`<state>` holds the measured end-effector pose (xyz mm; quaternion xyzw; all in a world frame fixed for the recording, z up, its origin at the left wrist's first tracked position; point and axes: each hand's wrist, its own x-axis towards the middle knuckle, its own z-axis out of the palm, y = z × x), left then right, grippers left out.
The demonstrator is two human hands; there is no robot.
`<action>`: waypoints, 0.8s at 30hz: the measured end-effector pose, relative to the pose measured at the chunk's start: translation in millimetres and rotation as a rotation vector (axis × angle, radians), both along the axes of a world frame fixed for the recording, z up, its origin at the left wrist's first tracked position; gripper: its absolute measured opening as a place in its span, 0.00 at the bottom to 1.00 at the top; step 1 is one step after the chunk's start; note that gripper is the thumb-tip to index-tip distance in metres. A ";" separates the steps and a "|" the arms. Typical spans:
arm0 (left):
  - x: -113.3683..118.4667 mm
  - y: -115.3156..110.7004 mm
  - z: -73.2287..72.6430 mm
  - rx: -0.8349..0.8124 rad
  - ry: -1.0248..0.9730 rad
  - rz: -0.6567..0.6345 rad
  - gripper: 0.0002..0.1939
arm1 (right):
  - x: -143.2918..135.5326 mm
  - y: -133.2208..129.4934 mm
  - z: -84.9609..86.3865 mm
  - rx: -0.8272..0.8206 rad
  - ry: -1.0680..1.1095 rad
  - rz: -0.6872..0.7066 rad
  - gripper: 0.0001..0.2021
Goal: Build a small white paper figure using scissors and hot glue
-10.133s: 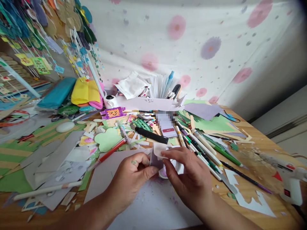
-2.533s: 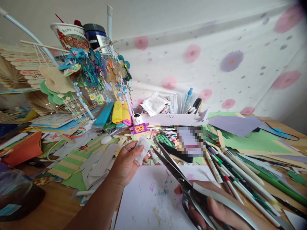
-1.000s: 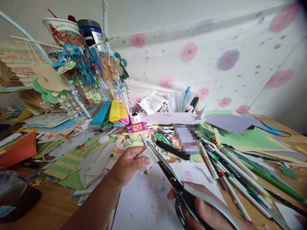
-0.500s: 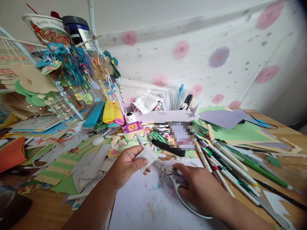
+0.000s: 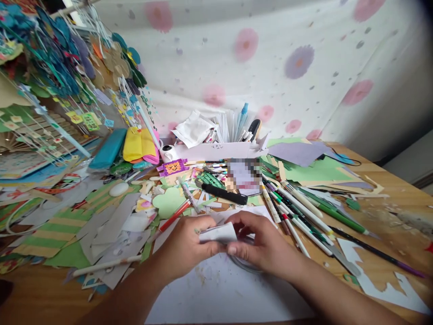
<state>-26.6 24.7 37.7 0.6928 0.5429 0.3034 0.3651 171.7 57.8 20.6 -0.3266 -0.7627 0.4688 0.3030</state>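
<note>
Work on 1 small white paper (image 5: 219, 233), held low above a large marked sheet (image 5: 223, 300) at the front of the surface (image 5: 37, 293). Stage: the paper appears to be folded and is held between the 2 hands; cut shapes, such as the green flower (image 5: 168, 202), are already strewn beyond them, but no fresh cut can be made out on the paper, so the share done and the share left cannot be told. Appearance: the paper is seen as a flat, roughly oblong strip, pale and plain, tilted, with its right end raised; its left end is covered. Left hand (image 5: 184, 246): thumb and fingers are clamped on the paper. Right hand (image 5: 265, 243): the fingers are curved about the paper's right end; whether anything is gripped cannot be told. Beneath this hand, a grey curved handle (image 5: 246, 268), probably of scissors, is partly shown. Beyond, a black cutter (image 5: 225, 194) and a red pen (image 5: 175, 215) are seen.
</note>
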 end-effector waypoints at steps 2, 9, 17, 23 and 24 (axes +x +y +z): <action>4.2 -1.5 -1.3 0.007 -0.005 0.010 0.14 | -6.2 -1.9 -4.9 -0.143 0.126 0.021 0.16; -2.6 -1.3 -7.1 -0.093 -0.325 0.083 0.11 | -6.2 4.4 -3.3 -0.457 0.434 0.000 0.18; -3.5 2.3 -7.8 -0.066 -0.372 0.112 0.16 | -4.4 6.2 -6.1 -0.424 0.307 -0.095 0.23; 6.5 1.7 -14.3 -0.213 -0.497 0.121 0.10 | -6.5 6.2 -12.6 -0.317 0.331 -0.108 0.16; 7.3 1.7 -14.7 -0.206 -0.484 0.135 0.09 | -6.4 6.1 -12.7 -0.238 0.343 -0.127 0.15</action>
